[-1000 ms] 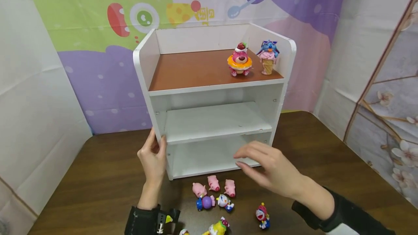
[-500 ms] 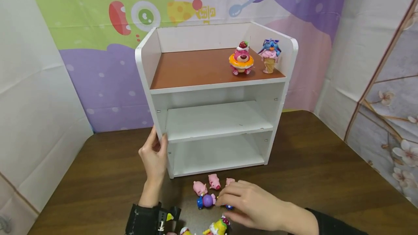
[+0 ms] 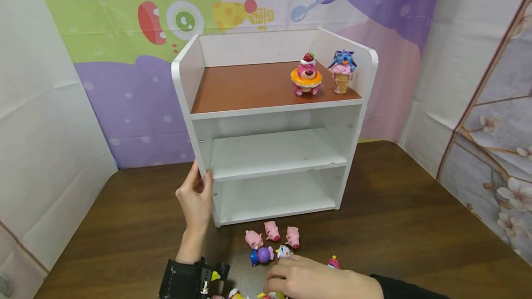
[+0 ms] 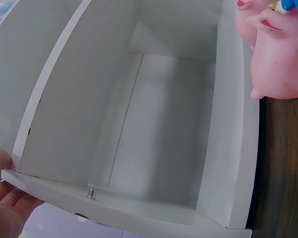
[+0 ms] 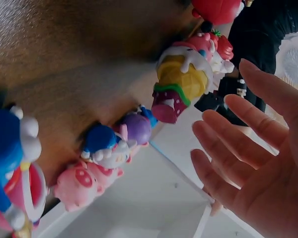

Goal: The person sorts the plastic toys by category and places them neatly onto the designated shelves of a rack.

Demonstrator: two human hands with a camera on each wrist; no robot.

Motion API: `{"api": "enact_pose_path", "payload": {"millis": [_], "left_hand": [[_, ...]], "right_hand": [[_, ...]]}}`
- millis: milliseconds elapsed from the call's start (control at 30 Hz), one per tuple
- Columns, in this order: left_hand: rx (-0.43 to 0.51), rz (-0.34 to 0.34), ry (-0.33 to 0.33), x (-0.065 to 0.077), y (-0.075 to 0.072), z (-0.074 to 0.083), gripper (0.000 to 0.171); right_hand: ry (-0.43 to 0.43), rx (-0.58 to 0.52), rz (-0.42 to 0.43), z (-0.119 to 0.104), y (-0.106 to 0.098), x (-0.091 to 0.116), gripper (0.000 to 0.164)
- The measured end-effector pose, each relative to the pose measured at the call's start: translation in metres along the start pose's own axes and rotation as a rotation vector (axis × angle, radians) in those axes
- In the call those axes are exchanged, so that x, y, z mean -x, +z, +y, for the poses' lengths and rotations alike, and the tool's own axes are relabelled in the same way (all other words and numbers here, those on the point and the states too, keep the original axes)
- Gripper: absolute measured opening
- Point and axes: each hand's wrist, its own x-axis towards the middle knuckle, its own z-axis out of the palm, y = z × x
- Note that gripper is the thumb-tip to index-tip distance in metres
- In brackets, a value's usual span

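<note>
My left hand (image 3: 194,204) grips the left side panel of a small white shelf unit (image 3: 278,173), thumb at the front edge and fingers behind. The left wrist view shows part of that hand (image 4: 7,198) at the panel's edge. My right hand (image 3: 320,280) hovers low over toy figures near the front, partly covering a yellow one (image 3: 264,296). In the right wrist view, the right hand's fingers (image 5: 238,131) are spread and hold nothing, beside an ice-cream-cone toy (image 5: 184,74). A white-headed figure (image 3: 284,251) lies just beyond this hand.
Pink pig toys (image 3: 272,231) and a blue-and-purple toy (image 3: 263,256) lie before the shelf. A red figure (image 3: 334,262) shows behind my right forearm. On the brown top stand a pink bear in an orange ring (image 3: 306,79) and a blue figure on a cone (image 3: 341,80).
My right hand has come down from in front of the lower shelf, passed over the pigs and white-headed figure, and moved toward the yellow figure. My left hand keeps its grip.
</note>
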Motion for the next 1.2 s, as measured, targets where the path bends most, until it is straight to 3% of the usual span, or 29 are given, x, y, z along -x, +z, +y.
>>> {"api": "enact_pose_path", "payload": {"millis": [233, 500, 867, 1067, 1200], "left_hand": [[-0.015, -0.01, -0.003, 0.001, 0.0, -0.001, 0.043], [-0.018, -0.008, -0.003, 0.0, 0.0, 0.001, 0.042], [0.001, -0.002, -0.01, 0.0, 0.0, 0.0, 0.043], [-0.004, -0.008, -0.005, 0.001, -0.001, 0.0, 0.042], [0.001, -0.011, -0.006, 0.0, 0.0, 0.0, 0.043]], "right_hand": [[0.035, 0.078, -0.085, -0.003, 0.01, -0.005, 0.023], [0.069, 0.223, -0.148, -0.009, 0.02, -0.014, 0.015], [0.052, 0.389, -0.075, -0.015, 0.034, -0.019, 0.015], [0.054, 0.411, -0.059, -0.016, 0.036, -0.02, 0.014], [0.096, 0.343, -0.106, -0.014, 0.031, -0.02, 0.013]]}}
